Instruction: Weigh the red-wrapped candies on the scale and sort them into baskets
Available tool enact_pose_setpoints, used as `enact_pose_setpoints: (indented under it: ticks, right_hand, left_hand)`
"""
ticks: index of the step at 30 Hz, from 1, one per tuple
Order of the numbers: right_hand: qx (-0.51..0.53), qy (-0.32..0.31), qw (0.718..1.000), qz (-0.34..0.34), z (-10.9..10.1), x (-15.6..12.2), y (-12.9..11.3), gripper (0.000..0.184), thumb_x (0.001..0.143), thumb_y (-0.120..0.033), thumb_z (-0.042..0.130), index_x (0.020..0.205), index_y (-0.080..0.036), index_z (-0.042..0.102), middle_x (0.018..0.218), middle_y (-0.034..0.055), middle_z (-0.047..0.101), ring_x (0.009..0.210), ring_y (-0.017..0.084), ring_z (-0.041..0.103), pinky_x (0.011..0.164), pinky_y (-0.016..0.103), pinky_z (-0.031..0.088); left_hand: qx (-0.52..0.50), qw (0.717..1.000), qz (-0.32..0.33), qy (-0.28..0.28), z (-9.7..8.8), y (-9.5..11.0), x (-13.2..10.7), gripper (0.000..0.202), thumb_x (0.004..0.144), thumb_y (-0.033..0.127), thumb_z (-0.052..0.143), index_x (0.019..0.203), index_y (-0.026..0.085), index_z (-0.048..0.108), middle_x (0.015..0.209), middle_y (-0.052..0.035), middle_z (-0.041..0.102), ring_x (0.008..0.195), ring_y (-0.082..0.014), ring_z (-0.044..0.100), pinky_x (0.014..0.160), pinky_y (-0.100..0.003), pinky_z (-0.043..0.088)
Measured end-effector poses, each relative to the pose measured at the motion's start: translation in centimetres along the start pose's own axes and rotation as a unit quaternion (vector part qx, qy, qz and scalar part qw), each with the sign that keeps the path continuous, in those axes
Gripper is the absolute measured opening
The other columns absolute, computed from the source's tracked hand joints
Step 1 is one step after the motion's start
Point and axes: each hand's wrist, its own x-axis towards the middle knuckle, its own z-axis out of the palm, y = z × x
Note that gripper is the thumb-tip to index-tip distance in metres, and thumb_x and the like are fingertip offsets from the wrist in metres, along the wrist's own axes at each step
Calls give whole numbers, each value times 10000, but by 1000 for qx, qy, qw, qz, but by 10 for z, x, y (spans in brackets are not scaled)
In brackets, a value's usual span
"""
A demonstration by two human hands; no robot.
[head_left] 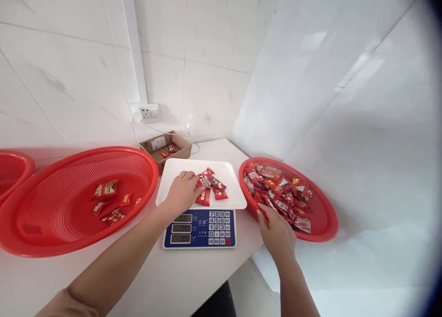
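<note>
My left hand (pixel 184 191) is over the white weighing tray (pixel 179 167), fingers curled down against a red snack packet (pixel 206 181). Several small red packets, one of them a darker packet (pixel 217 184), lie loosely beside it on the tray. Below the tray is the blue keypad panel of the digital scale (pixel 200 243), its displays lit too dimly to read surely. On the right, my right hand (pixel 276 229) grips the near rim of a red plastic basket (pixel 324 215), thumb on the outer side. That basket holds a heap of red snack packets (pixel 281 195).
A large red basket (pixel 62 169) with a few packets stands left of the scale, and another red basket (pixel 17 165) is cut off at the edge. Behind the tray sit a cardboard box (pixel 179 150) and a clear bottle (pixel 189 129). A socket (pixel 147 113) is on the tiled wall.
</note>
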Motion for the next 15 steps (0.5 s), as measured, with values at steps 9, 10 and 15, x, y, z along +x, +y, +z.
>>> enact_pose_setpoints:
  ticks: [9, 10, 15]
  right_hand:
    - [1, 49, 997, -58, 4, -1, 4, 422, 937, -384, 334, 1044, -205, 702, 981, 93, 731, 783, 214, 651, 674, 322, 468]
    - [0, 50, 997, -60, 4, -1, 4, 423, 941, -383, 332, 1045, -203, 700, 976, 94, 730, 781, 215, 651, 676, 324, 466]
    - [11, 45, 995, -88, 5, -3, 8, 413, 949, -362, 339, 1091, -175, 678, 994, 116, 723, 836, 229, 652, 702, 338, 458]
  left_hand:
    - [35, 999, -10, 15, 10, 10, 17, 161, 839, 254, 598, 966, 161, 630, 1073, -102, 654, 1097, -267, 541, 926, -423, 427]
    - [31, 999, -21, 22, 8, 12, 16, 131, 853, 225, 562, 956, 171, 622, 1037, -97, 663, 1073, -261, 556, 910, -411, 437]
    - [-14, 994, -82, 71, -9, 21, -8, 159, 910, 275, 432, 972, 220, 567, 983, -78, 674, 959, -251, 623, 800, -364, 492]
